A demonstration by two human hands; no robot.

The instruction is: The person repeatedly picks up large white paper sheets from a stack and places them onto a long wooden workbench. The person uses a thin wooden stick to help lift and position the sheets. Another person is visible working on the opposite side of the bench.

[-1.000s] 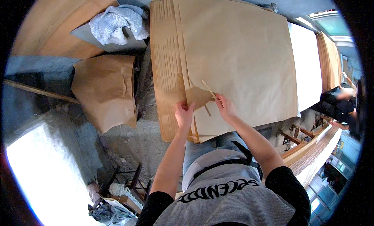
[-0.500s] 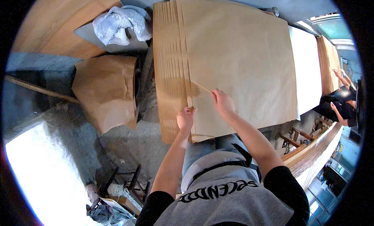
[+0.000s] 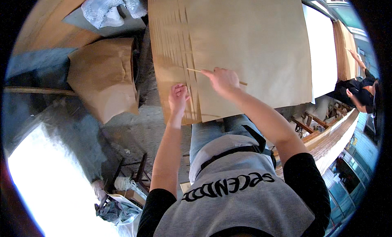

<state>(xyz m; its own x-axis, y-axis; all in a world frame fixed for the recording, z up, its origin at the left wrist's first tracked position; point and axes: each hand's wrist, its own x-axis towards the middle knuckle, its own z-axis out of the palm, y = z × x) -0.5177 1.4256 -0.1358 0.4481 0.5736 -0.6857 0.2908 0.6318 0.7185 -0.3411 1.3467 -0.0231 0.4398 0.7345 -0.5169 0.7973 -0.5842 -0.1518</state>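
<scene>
A stack of large brown paper sheets (image 3: pixel 253 45) lies in front of me, its left edges fanned out in narrow steps (image 3: pixel 167 45). My right hand (image 3: pixel 224 81) is closed around a thin, pale stick (image 3: pixel 195 69). One end of the stick points left over the stepped edges; its other end shows past the hand on the right. Over the fanned strips, near the front of the stack, is my left hand (image 3: pixel 178 99) with its fingers curled in. Whether anything is pinched in them is hidden.
Left of the stack stands a folded brown paper piece (image 3: pixel 104 77); white lacy cloth (image 3: pixel 110 10) lies beyond it. At right are a white sheet (image 3: pixel 322 49), another brown stack (image 3: pixel 342 49) and a co-worker (image 3: pixel 359 88) in black. A dark stool frame (image 3: pixel 141 167) stands lower left.
My left hand has shifted left, from the top sheet's edge onto the fanned strips. The stick in my right hand has swung flatter, and the whole view has shifted.
</scene>
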